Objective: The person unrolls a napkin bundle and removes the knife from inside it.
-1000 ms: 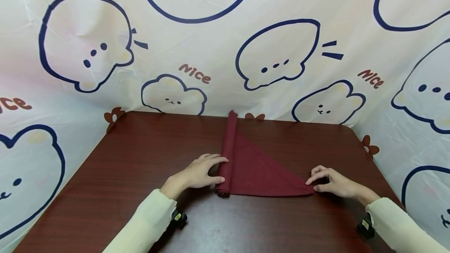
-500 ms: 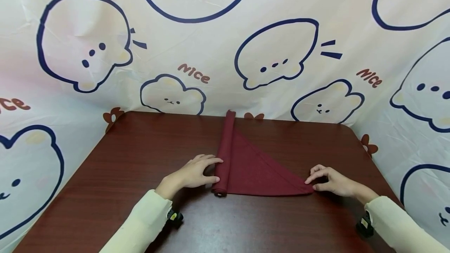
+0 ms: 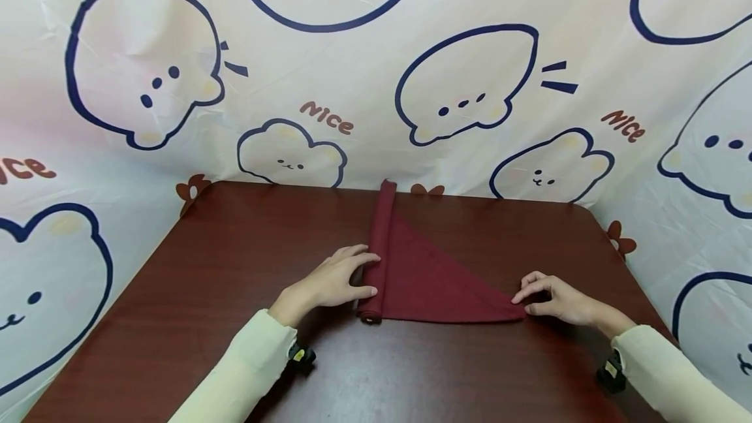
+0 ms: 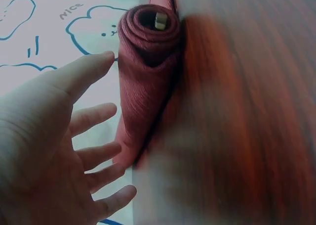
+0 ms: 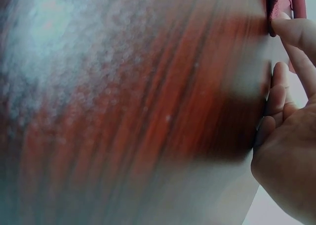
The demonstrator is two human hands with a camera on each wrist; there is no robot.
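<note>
A dark red cloth [image 3: 437, 279] lies on the table, its left side wound into a long roll [image 3: 378, 253] and the rest spread flat, tapering to a corner at the right. My left hand [image 3: 329, 279] rests against the roll's left side, its fingers [image 4: 96, 117] spread and loosely bent. In the left wrist view, the roll's near end shows several layers around a hollow, with a small pale piece [image 4: 160, 21] inside; what it is, I cannot tell. My right hand [image 3: 555, 299] pinches the cloth's pointed right corner between thumb and forefinger; the other fingers are curled in.
The brown wood-grain table [image 3: 235, 247] reaches back to a pale curtain [image 3: 364, 77] printed with blue cartoon outlines, which also hangs at both sides. Each wrist wears a small black device [image 3: 302, 356].
My left hand shifted slightly left with the roll, then back right as the whole view shifted a little. The right hand keeps its pinch on the corner.
</note>
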